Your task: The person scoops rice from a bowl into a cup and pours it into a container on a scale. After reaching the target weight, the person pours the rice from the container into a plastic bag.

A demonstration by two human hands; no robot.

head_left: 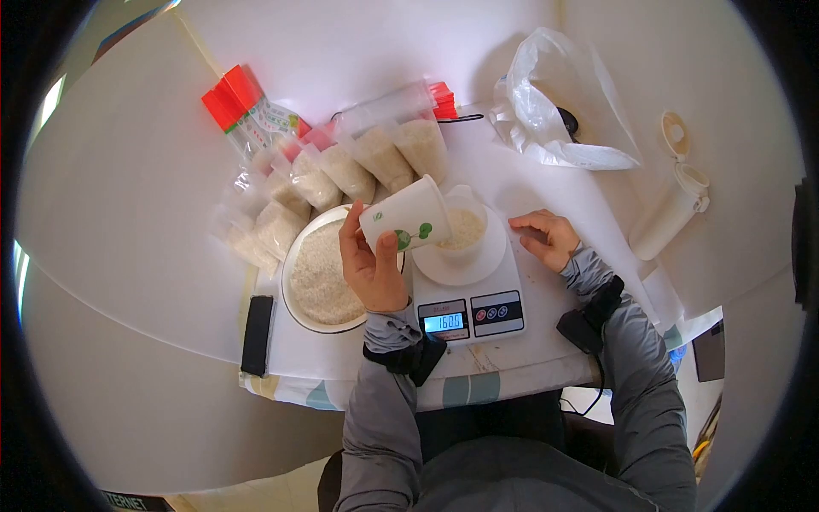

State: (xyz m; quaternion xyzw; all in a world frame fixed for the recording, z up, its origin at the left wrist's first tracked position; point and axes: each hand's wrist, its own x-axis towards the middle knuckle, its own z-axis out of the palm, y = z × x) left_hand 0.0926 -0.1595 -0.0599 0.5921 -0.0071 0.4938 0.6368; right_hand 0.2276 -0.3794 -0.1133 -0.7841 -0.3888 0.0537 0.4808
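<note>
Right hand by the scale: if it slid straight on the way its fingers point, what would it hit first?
Probably the rice container on the scale; the right hand points leftward at it, though height is unclear.

L hand [371,269] grips cup [408,215], tipped sideways w/ mouth over tub [463,230] of rice on scale [469,299]. R hand [546,239] rests on table [128,196] just right of scale, fingers loosely curled, holding nothing. Plate [320,273] of rice just left of scale; rice bags [358,166] behind it; bottle [670,213] far right.
</note>
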